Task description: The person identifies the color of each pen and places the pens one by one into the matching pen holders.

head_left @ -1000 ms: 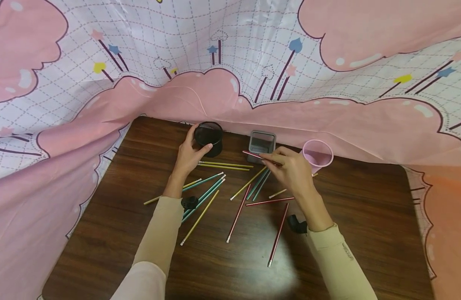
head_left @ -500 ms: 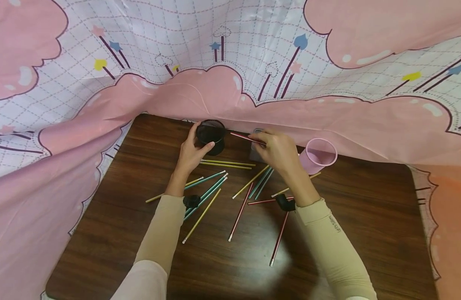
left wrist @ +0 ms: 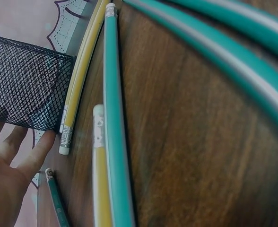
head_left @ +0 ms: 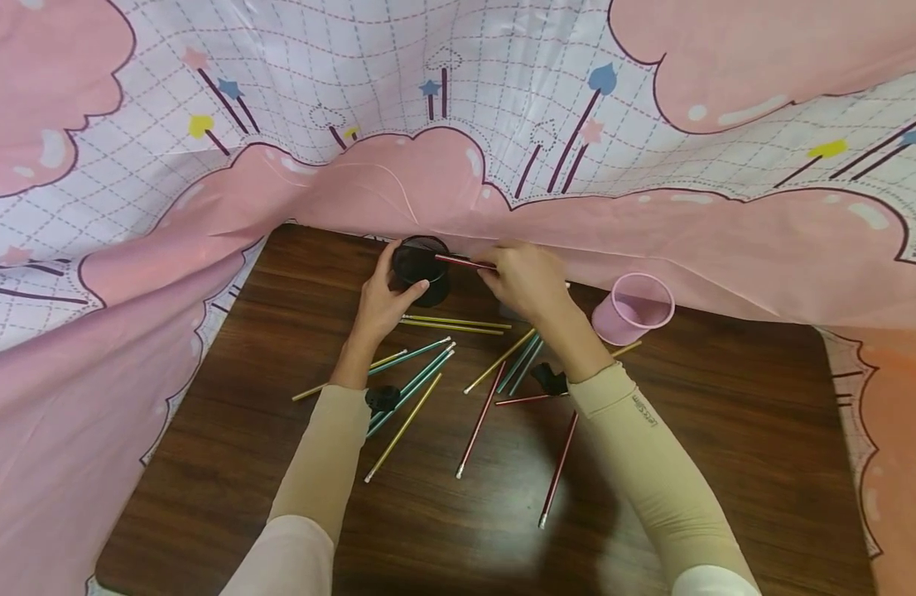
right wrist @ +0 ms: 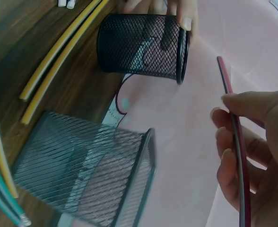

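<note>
A round black mesh pencil cup (head_left: 431,291) stands at the table's back edge, and my left hand (head_left: 382,308) grips it, thumb and fingers round its sides. In the left wrist view, fingertips touch the cup's mesh wall (left wrist: 25,80). My right hand (head_left: 531,280) pinches a red pencil (head_left: 461,261) above the table, one end at the black cup's rim as seen from the head. The right wrist view shows this pencil (right wrist: 236,132) between thumb and fingers, with a grey square mesh holder (right wrist: 82,165) beneath; from the head my right hand mostly hides that holder.
A pink cup (head_left: 625,319) stands right of my right hand. Several yellow pencils (head_left: 403,426), teal pencils (head_left: 413,389) and red pencils (head_left: 480,422) lie scattered on the brown wooden table (head_left: 726,463). A patterned pink-and-white cloth (head_left: 383,190) hangs behind.
My right hand has moved left and away from me with the red pencil, from over the grey holder toward the black cup. My left hand keeps its grip on the cup.
</note>
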`<state>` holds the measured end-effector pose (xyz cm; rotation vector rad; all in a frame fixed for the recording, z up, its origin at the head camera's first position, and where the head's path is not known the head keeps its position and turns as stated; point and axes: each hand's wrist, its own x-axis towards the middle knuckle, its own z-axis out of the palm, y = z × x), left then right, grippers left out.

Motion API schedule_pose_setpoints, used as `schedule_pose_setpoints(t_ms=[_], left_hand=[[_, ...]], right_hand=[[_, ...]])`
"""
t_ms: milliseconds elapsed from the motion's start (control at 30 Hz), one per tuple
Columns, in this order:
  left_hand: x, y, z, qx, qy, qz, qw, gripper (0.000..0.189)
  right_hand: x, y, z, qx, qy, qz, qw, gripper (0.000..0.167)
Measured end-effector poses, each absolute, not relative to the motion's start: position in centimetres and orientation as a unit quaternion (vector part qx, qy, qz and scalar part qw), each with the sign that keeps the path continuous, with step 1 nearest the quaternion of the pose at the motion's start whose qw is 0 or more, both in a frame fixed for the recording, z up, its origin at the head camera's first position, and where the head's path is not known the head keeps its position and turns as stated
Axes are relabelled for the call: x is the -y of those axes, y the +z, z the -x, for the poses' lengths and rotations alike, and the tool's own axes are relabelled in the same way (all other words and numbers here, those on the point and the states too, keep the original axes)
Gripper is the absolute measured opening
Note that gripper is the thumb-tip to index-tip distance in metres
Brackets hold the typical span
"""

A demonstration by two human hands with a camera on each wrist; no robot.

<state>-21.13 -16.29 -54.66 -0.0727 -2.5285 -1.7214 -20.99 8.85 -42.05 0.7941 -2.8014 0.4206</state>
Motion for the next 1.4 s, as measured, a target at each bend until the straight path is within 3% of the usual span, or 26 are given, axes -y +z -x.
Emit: schedule_pose_setpoints(t_ms=[167,433,700,867,1200,1400], left_hand=[[16.4,-54.8,21.2,0.826,-0.562,0.023,0.037,0.081],[16.3,-54.8,21.3,0.828,-0.558,0.027,0.041,0.082],[16.2,-54.5,21.2,0.826,-0.563,0.028,0.033,0.082],[16.3,-54.6,21.0,0.824,-0.565,0.029,0.030,0.082],[16.4,-54.9,20.7,0.831,-0.555,0.020,0.029,0.083],[16.5,-54.5,20.8,0.835,-0.549,0.025,0.022,0.083]], right_hand=[[-7.1,-41.7,22.0,0.951,0.098,-0.282,0.075,0.016],[-5.1,-41.7,23.2,0.951,0.084,-0.297,0.033,0.028],[-4.4,-42.2,24.0,0.946,0.090,-0.309,0.037,0.012],[-3.8,-42.8,24.6,0.948,0.083,-0.307,0.026,0.012],[-1.9,-43.9,25.1,0.946,0.053,-0.319,0.032,0.011],[-2.0,-44.2,24.7,0.929,0.118,-0.335,0.099,0.032]])
